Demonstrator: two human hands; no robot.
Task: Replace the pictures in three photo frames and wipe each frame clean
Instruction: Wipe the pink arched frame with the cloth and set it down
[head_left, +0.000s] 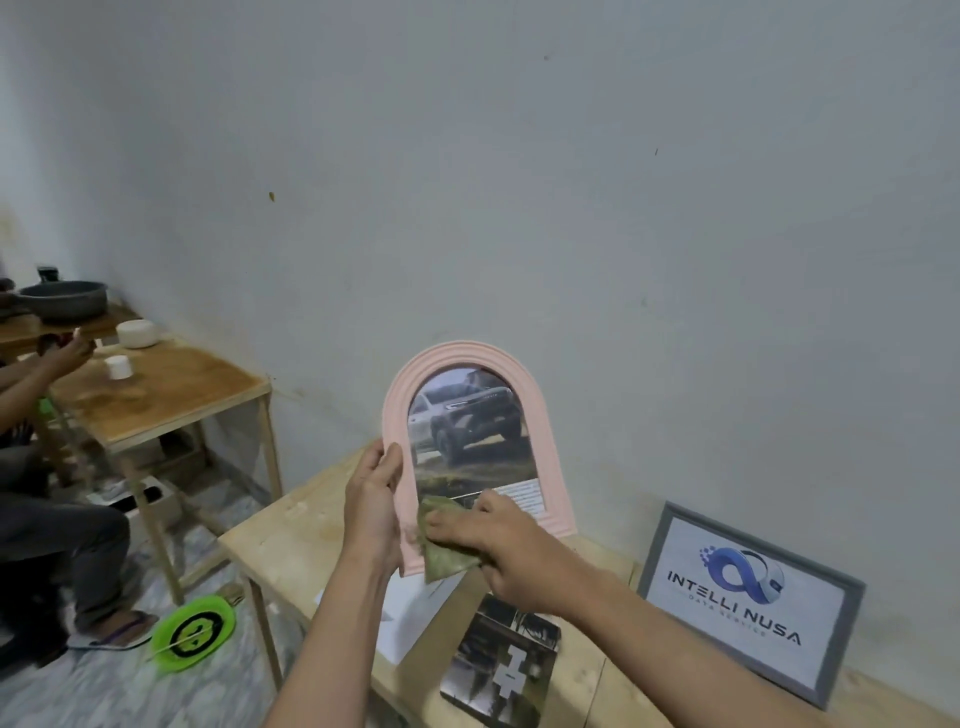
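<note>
- The left hand grips the left edge of an arched pink plastic photo frame showing a car picture, held upright above a pale wooden table.
- The right hand presses an olive-green cloth on the frame's lower glass.
- A grey rectangular frame leans against the wall at four o'clock.

A pale wooden table stands against the wall in the near middle of the scene. On its right part a grey frame with a logo print stands propped, leaning back toward the wall. Nearer, a dark printed picture lies flat on the top, and just to its left a white sheet lies flat too. Farther left stands a darker wooden table bearing a white cup and a white bowl. On the patterned floor between the tables lies a green plate.
</note>
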